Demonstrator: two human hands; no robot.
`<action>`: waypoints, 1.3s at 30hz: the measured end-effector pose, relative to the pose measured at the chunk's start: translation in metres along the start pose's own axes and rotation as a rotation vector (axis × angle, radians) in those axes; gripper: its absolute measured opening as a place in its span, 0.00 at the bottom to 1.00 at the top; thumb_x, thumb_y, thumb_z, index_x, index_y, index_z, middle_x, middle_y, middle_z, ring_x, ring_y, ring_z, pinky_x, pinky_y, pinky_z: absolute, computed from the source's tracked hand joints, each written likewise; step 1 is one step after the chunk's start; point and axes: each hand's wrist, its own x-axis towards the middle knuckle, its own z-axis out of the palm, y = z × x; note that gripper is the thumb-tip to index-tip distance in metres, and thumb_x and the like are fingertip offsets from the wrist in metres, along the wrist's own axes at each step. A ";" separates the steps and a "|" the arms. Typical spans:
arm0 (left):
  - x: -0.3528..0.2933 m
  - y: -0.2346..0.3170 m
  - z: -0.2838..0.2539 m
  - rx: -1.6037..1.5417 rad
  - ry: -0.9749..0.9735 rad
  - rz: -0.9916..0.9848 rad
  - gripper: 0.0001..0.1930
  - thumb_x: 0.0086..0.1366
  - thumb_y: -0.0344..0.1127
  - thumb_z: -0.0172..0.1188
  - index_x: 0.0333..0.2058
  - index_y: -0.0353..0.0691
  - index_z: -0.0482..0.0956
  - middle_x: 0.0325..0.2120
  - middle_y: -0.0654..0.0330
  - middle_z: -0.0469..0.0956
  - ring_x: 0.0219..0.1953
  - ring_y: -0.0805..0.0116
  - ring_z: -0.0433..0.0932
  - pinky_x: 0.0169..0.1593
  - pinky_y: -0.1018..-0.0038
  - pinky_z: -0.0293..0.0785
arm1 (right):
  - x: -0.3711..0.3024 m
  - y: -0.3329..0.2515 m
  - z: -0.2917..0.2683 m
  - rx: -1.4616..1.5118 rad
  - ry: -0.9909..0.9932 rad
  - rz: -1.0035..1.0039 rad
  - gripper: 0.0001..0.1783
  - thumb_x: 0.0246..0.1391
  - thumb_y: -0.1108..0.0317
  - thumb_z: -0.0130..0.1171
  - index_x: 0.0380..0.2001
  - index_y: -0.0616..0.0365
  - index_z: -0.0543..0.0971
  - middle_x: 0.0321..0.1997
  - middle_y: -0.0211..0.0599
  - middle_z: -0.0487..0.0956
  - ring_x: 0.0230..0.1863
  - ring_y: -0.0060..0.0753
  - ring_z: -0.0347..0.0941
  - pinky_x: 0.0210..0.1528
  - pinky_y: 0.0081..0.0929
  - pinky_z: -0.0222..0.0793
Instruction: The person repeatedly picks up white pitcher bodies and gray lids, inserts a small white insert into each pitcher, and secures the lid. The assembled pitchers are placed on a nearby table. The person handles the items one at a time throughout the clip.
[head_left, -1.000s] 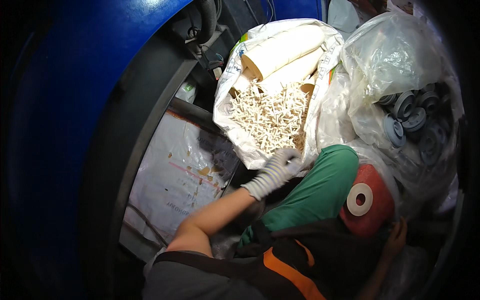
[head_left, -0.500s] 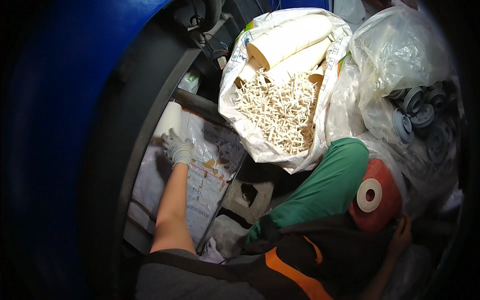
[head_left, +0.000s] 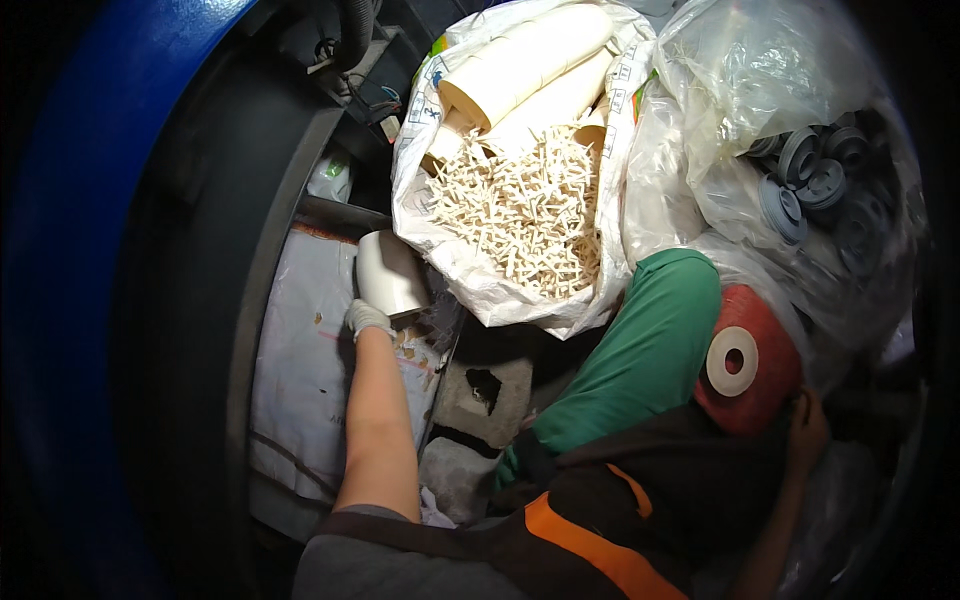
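Note:
My left hand (head_left: 368,318), in a pale knitted glove, is closed on the lower left edge of a short white plastic pipe piece (head_left: 392,275). The pipe piece is tilted above the white sheeted surface, close to the sack's left side; most of my fingers are hidden by it. My right hand (head_left: 806,432) is bare and dim at the right, beside a red rounded object (head_left: 752,395). Its fingers look extended and hold nothing that I can see. A flat cream ring (head_left: 732,361) lies on the red object.
A white woven sack (head_left: 412,205) holds small cream plastic pieces (head_left: 520,215) and large cream tubes (head_left: 535,65). To its right, clear plastic bags (head_left: 775,70) lie by grey round parts (head_left: 822,183). Concrete blocks (head_left: 484,400) sit near my green-trousered leg (head_left: 630,355). A dark machine frame (head_left: 255,270) borders the left.
My left hand has moved to the right across the white surface and now grips the pipe piece, which has come along and tilted. The whole view has shifted slightly. My right hand stays by the red object.

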 end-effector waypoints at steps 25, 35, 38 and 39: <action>-0.434 0.064 -0.016 0.405 -1.935 0.452 0.17 0.59 0.29 0.52 0.48 0.37 0.72 0.36 0.62 0.72 0.38 0.78 0.68 0.43 0.81 0.67 | -0.019 -0.160 -0.061 1.367 0.049 -0.388 0.54 0.30 0.61 0.77 0.59 0.56 0.55 0.62 0.54 0.59 0.63 0.49 0.59 0.63 0.45 0.57; -0.557 0.105 -0.038 0.447 -2.298 1.696 0.19 0.54 0.45 0.63 0.41 0.41 0.77 0.36 0.53 0.76 0.44 0.54 0.74 0.49 0.62 0.68 | -0.052 -0.135 -0.050 1.219 -0.269 -0.271 0.34 0.31 0.63 0.75 0.42 0.55 0.68 0.61 0.45 0.63 0.65 0.44 0.57 0.63 0.41 0.54; -0.552 0.090 -0.030 0.438 -2.275 1.686 0.15 0.52 0.45 0.64 0.31 0.39 0.79 0.27 0.56 0.76 0.34 0.55 0.76 0.45 0.64 0.69 | -0.063 -0.133 -0.045 1.011 -0.058 -0.439 0.26 0.34 0.63 0.74 0.35 0.56 0.71 0.54 0.46 0.70 0.62 0.48 0.62 0.60 0.42 0.59; -0.548 0.085 -0.028 0.443 -2.274 1.691 0.15 0.52 0.45 0.65 0.29 0.39 0.79 0.25 0.56 0.76 0.33 0.55 0.76 0.45 0.64 0.70 | -0.067 -0.134 -0.043 1.053 -0.051 -0.425 0.24 0.35 0.63 0.73 0.34 0.56 0.71 0.52 0.46 0.72 0.60 0.49 0.64 0.59 0.43 0.61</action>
